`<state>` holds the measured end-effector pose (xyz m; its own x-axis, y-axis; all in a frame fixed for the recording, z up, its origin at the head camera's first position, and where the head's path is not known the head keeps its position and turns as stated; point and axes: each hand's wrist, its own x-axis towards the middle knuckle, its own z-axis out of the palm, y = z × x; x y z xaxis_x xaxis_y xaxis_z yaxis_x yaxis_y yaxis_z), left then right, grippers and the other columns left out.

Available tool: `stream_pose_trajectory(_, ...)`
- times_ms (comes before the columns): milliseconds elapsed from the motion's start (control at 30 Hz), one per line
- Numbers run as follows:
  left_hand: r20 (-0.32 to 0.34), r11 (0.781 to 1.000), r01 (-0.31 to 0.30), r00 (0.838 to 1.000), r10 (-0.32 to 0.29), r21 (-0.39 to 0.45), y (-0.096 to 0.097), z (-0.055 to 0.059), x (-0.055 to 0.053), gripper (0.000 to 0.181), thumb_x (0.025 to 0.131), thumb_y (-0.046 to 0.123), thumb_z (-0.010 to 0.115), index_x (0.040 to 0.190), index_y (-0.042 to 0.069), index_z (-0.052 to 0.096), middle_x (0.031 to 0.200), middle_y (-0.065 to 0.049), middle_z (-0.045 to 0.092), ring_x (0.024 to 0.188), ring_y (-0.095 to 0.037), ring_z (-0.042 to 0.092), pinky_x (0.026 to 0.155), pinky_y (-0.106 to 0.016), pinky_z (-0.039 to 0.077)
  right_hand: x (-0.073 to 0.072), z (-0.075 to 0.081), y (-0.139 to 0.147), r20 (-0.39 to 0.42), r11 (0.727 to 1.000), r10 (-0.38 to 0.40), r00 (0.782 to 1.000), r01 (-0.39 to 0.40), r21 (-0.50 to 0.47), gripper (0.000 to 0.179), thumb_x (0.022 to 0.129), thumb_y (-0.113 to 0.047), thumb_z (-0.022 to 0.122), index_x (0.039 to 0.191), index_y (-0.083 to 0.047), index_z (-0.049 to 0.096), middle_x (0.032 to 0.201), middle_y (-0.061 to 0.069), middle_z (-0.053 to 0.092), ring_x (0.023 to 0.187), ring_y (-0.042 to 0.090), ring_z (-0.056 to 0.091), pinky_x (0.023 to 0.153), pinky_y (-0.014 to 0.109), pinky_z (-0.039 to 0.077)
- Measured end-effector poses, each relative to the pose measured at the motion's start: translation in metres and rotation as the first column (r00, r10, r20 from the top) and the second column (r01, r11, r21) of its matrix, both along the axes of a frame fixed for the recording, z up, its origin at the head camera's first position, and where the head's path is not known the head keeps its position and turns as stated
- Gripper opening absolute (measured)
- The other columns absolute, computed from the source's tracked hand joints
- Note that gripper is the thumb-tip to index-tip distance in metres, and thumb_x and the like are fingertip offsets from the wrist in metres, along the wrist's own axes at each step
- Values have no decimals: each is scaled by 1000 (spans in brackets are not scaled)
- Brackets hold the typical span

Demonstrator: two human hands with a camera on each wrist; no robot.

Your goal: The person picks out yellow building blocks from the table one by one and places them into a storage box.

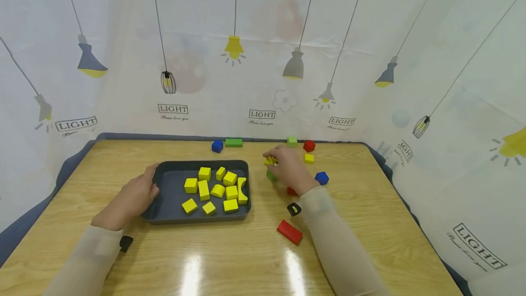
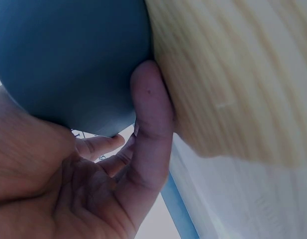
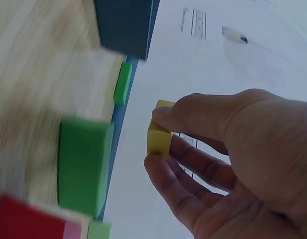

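My left hand [image 1: 137, 194] grips the left end of a dark grey tray [image 1: 168, 218]; in the left wrist view a finger [image 2: 152, 114] lies along its outer wall. Several yellow blocks [image 1: 204, 191] lie loose in the tray, mostly in its middle and right side. Past the tray's right end, my right hand [image 1: 291, 168] pinches a small yellow block [image 3: 159, 142] between thumb and fingertips. Close below that hand is a green block [image 3: 83, 167], partly hidden by it in the head view. A red block [image 1: 291, 191] shows from under the wrist.
Along the table's back edge stand a blue block [image 1: 217, 146], a flat green block [image 1: 234, 142], a light green block [image 1: 291, 141] and a red one [image 1: 309, 145]. A yellow block [image 1: 309, 158] and a blue block [image 1: 322, 178] lie right of the hand. Nearer is a long red block [image 1: 289, 232].
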<state>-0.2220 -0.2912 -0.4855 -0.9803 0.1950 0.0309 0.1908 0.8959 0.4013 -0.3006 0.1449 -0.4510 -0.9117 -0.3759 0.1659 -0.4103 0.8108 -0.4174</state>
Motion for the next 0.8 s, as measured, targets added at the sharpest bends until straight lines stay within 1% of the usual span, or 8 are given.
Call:
stream_pose_trajectory(100, 2, 1000, 0, 1000, 0, -4, 0, 0, 1, 69, 115, 4, 56, 173, -17, 24, 94, -17, 65, 76, -23, 58, 69, -40, 50, 3, 1, -18, -22, 999, 44, 999, -44, 15, 36, 106, -8, 84, 142, -4, 82, 132, 14, 81, 118, 30, 76, 108, 46, 65)
stream_pose_trajectory(167, 3, 1000, 0, 1000, 0, -4, 0, 0, 2, 69, 115, 4, 56, 173, -17, 24, 94, -16, 65, 76, -23, 58, 68, -39, 50, 4, 1, -30, -21, 997, 71, 997, -71, 9, 35, 106, -7, 84, 142, -4, 82, 131, 13, 81, 117, 29, 75, 107, 45, 65)
stream_pose_trajectory(267, 8, 1000, -3, 1000, 3, -6, 0, 0, 1, 69, 115, 4, 56, 173, -17, 24, 93, -16, 65, 75, -23, 58, 68, -39, 49, 5, 2, -45, 5, 995, 96, 995, -96, -1, 36, 106, -7, 85, 142, -5, 82, 133, 13, 80, 119, 29, 75, 108, 45, 65)
stream_pose_trajectory(433, 14, 1000, -9, 1000, 9, -11, 0, -1, 0, 69, 115, 4, 55, 173, -17, 24, 94, -16, 65, 76, -23, 59, 68, -39, 50, 4, 1, -66, 36, 993, 117, 992, -118, 21, 36, 107, -11, 85, 142, -8, 83, 136, 12, 79, 119, 27, 74, 109, 43, 65)
stream_pose_trajectory(633, -10, 1000, -1, 1000, 1, -19, -1, 0, 0, 69, 114, 4, 57, 172, -18, 26, 91, -16, 65, 74, -23, 58, 68, -41, 50, 3, -3, -78, 59, 991, 131, 990, -132, 26, 36, 108, -10, 84, 143, -5, 82, 136, 13, 78, 114, 24, 73, 105, 40, 66)
stream_pose_trajectory(733, -16, 1000, 1, 1000, -2, -19, -1, 0, 0, 68, 114, 3, 57, 172, -18, 26, 90, -16, 65, 74, -24, 58, 68, -41, 51, 1, -5, -80, 53, 990, 135, 989, -137, 41, 36, 108, -9, 83, 144, -5, 81, 137, 13, 78, 118, 24, 74, 107, 39, 66)
stream_pose_trajectory(800, -12, 1000, -4, 1000, 4, -21, -1, 0, 0, 69, 114, 4, 57, 172, -18, 26, 93, -17, 67, 75, -24, 59, 69, -41, 51, 1, -6, -80, 45, 989, 136, 990, -138, 46, 36, 109, -10, 83, 144, -5, 81, 137, 13, 77, 121, 25, 75, 109, 40, 66)
